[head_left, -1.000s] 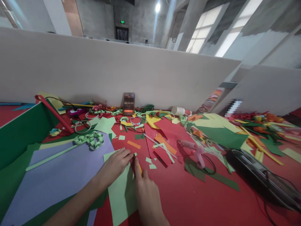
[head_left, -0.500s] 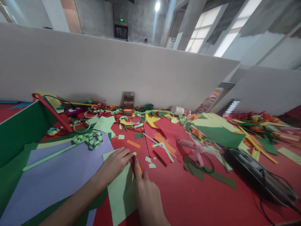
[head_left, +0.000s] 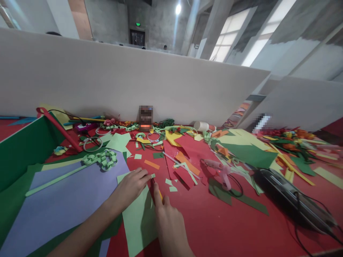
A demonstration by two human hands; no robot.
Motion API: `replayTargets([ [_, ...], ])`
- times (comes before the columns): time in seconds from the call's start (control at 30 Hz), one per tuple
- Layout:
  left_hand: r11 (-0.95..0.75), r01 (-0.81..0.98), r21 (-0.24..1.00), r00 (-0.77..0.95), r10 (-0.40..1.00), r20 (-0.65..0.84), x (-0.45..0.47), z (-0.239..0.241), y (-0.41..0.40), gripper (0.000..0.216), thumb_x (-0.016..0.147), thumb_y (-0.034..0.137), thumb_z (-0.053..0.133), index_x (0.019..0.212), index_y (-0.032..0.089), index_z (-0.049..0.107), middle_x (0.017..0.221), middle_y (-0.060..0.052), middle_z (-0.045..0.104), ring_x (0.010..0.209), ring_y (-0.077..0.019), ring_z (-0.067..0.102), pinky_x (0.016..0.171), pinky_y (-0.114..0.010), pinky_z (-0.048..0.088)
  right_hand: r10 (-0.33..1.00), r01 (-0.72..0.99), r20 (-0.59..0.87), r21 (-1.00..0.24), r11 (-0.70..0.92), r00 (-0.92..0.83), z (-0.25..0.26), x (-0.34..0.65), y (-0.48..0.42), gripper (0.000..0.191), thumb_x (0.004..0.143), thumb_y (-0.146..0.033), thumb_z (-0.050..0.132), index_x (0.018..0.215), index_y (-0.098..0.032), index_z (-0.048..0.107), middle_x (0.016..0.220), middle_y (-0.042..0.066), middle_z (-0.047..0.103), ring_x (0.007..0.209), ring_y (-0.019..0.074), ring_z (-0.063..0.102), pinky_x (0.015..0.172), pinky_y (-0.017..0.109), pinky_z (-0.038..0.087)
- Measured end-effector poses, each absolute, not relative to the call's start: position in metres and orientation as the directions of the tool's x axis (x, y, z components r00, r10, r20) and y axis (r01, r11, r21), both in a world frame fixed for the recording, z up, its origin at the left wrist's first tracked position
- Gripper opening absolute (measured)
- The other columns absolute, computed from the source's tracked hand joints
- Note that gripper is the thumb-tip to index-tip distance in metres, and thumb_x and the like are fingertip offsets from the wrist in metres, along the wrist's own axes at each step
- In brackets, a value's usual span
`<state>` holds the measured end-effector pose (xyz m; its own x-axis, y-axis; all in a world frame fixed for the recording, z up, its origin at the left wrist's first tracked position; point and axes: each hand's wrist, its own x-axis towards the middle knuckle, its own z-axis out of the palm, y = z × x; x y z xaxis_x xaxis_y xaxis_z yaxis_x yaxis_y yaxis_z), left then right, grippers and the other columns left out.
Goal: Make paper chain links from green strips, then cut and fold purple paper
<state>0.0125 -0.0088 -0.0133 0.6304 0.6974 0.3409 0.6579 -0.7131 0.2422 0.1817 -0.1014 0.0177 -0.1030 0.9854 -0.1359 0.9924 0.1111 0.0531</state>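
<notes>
Right hand (head_left: 168, 216), clamped on a yellow tool (head_left: 160, 195), inched toward the near edge of the worktop (head_left: 219, 228); left hand (head_left: 136, 181), grip unclear, touched pale green paper (head_left: 138, 223), likely light, easily creased, best edge-held.

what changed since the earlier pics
Hardly anything: the view shifted slightly, and nothing was visibly taken up or let go. The left hand stays over the pale green sheet, the right hand keeps its yellow tool, and the pink glue gun lies unmoved.
</notes>
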Motion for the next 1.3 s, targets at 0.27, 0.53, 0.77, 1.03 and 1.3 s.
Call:
replayTargets([
  [0.27,-0.703,0.678,0.216,0.612,0.702,0.365,0.015,-0.012,-0.012,0.032,0.102,0.012,0.050,0.127,0.026,0.064,0.110,-0.006,0.069,0.103,-0.0221,0.065,0.091,-0.037,0.056,0.989,0.983,-0.087,-0.153,0.104,-0.118,0.010,0.223,-0.109,0.071,0.096,-0.005,0.042,0.161,-0.031,0.033,0.109,0.008,0.077,0.066,0.0190,0.076,0.045,0.023,0.039],
  [0.53,-0.682,0.703,0.203,0.595,0.720,0.357,0.013,-0.006,-0.016,0.025,0.106,0.011,0.042,0.108,0.018,0.066,0.102,-0.007,0.068,0.095,-0.0235,0.063,0.086,-0.038,0.053,0.981,0.995,0.193,0.095,-0.025,0.006,0.032,0.272,-0.079,0.036,0.103,-0.019,0.045,0.136,-0.016,0.061,0.124,0.018,0.071,0.112,0.0356,0.066,0.085,0.045,0.048],
  [0.77,-0.539,0.775,0.331,0.430,0.833,0.349,0.006,0.001,-0.012,0.030,0.111,0.024,0.035,0.100,0.021,0.063,0.092,-0.004,0.067,0.088,-0.0215,0.062,0.080,-0.036,0.048,0.942,0.773,0.173,-0.539,0.335,-0.288,0.042,0.210,-0.036,0.025,0.098,-0.015,0.055,0.118,-0.020,0.070,0.118,0.011,0.072,0.113,0.0282,0.063,0.099,0.044,0.042],
  [1.03,-0.471,0.680,0.562,0.364,0.882,0.300,0.003,0.001,-0.016,0.027,0.108,0.039,0.044,0.108,0.027,0.069,0.097,-0.002,0.073,0.092,-0.0206,0.068,0.082,-0.032,0.051,0.940,0.490,0.123,-0.827,0.275,-0.319,0.030,0.200,-0.018,0.017,0.097,-0.025,0.054,0.091,-0.017,0.069,0.081,0.001,0.071,0.072,0.0143,0.063,0.069,0.024,0.048],
  [1.3,-0.392,0.516,0.762,0.346,0.909,0.234,0.005,0.010,-0.018,0.031,0.106,0.042,0.047,0.094,0.026,0.070,0.091,-0.001,0.073,0.089,-0.0198,0.066,0.081,-0.030,0.051,0.966,0.257,0.107,-0.952,0.168,-0.236,0.025,0.195,-0.020,0.027,0.096,-0.040,0.059,0.087,-0.017,0.070,0.082,0.003,0.069,0.074,0.0151,0.060,0.069,0.026,0.049],
])
